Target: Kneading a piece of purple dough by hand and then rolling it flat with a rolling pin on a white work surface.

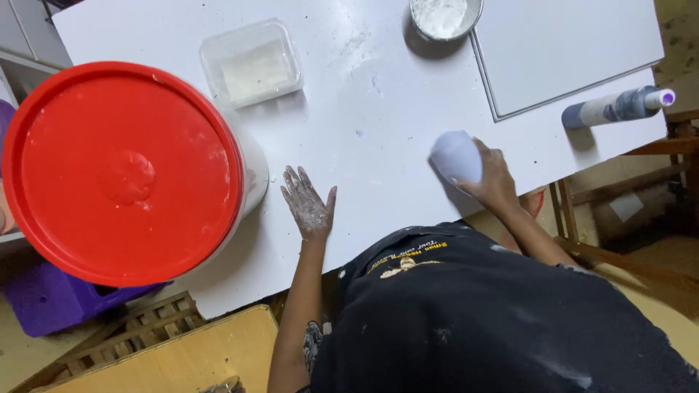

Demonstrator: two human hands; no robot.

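My left hand (308, 203) lies flat on the white table (378, 116), fingers spread and dusted with white powder, holding nothing. It rests just right of a big white bucket with a red lid (120, 171). My right hand (494, 177) grips a smooth pale lilac lump (456, 156) pressed against the table near its front edge.
A clear plastic tub (251, 64) with white contents sits behind my left hand. A metal bowl of white powder (444, 16) stands at the far edge beside a white board (561, 51). A purple-capped squeeze bottle (619, 107) lies on its side at the right. Wooden frames and a purple crate (51, 302) are below.
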